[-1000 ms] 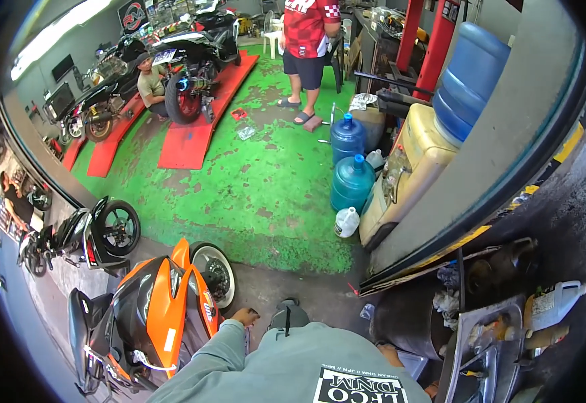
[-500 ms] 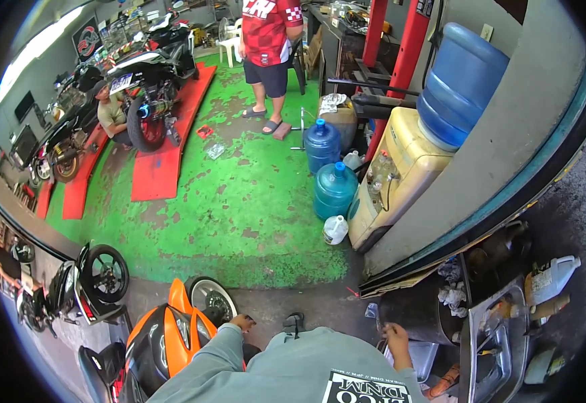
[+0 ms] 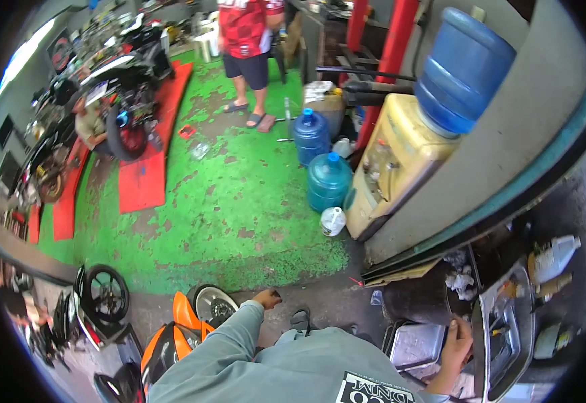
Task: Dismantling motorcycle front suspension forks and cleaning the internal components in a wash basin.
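My left hand (image 3: 267,299) hangs out over the dark floor, to the right of an orange and black motorcycle (image 3: 184,341). Its fingers are loosely bent and apart, with nothing visible in them. On the other side, my right hand (image 3: 459,341) is raised beside the rim of a metal sink basin (image 3: 486,356). Those fingers are partly spread and hold nothing I can see; whether they touch the rim, I cannot tell. Left of that hand lies a shallow metal tray (image 3: 415,346). A dark drum-like container (image 3: 410,300) stands just beyond the tray.
Ahead, a beige water dispenser (image 3: 394,164) carries a blue jug, with more jugs (image 3: 328,180) beside it. A person in a red shirt (image 3: 244,30) stands on the green floor (image 3: 205,201). Another person (image 3: 90,124) crouches by a motorcycle on a red ramp (image 3: 142,181). White bottles (image 3: 554,258) stand right.
My right hand has moved right, from beside the tray toward the sink basin, uncovering the tray. My left hand has swung forward and right. The whole view has shifted slightly.
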`<state>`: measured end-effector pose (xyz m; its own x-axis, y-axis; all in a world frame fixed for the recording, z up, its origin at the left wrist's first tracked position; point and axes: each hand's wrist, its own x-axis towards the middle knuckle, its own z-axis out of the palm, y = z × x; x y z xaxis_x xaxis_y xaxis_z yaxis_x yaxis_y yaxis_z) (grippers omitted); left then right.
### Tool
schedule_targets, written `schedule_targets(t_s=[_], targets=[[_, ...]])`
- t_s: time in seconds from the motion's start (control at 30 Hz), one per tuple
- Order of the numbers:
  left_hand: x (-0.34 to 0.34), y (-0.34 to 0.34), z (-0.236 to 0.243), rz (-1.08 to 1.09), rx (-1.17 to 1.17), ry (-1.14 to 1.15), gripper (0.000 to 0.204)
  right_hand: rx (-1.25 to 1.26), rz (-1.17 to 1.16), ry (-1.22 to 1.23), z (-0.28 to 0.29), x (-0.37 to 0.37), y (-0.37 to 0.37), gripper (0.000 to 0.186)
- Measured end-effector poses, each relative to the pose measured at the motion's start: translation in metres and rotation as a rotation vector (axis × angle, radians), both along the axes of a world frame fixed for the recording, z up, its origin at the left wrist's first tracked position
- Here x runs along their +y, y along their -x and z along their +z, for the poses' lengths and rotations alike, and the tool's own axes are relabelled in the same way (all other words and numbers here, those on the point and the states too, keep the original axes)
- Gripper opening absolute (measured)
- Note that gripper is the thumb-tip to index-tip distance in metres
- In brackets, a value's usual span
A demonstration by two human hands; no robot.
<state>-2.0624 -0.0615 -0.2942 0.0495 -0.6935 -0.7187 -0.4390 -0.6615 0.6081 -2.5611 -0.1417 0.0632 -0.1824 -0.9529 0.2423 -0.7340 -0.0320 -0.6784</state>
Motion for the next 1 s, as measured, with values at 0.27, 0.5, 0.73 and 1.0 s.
schedule_targets(t_s=[0.27, 0.5, 0.73, 1.0], targets=[[0.038, -0.106, -0.025, 0.182, 0.169, -0.058, 0.048, 0.265, -0.169, 0.249, 0.066, -0.004, -0.038, 0.014], [-0.073, -0.099, 0.001, 0.24, 0.366, -0.057, 0.047, 0.35, -0.221, 0.386, 0.062, -0.037, -0.058, 0.031], [-0.176, -0.001, 0.055, 0.12, 0.416, 0.132, 0.038, 0.258, -0.201, 0.184, 0.041, -0.066, -0.076, 0.054], [-0.263, 0.152, 0.181, 0.028, 0.464, 0.31, 0.033, 0.179, -0.234, 0.143, 0.032, -0.073, -0.07, 0.063]])
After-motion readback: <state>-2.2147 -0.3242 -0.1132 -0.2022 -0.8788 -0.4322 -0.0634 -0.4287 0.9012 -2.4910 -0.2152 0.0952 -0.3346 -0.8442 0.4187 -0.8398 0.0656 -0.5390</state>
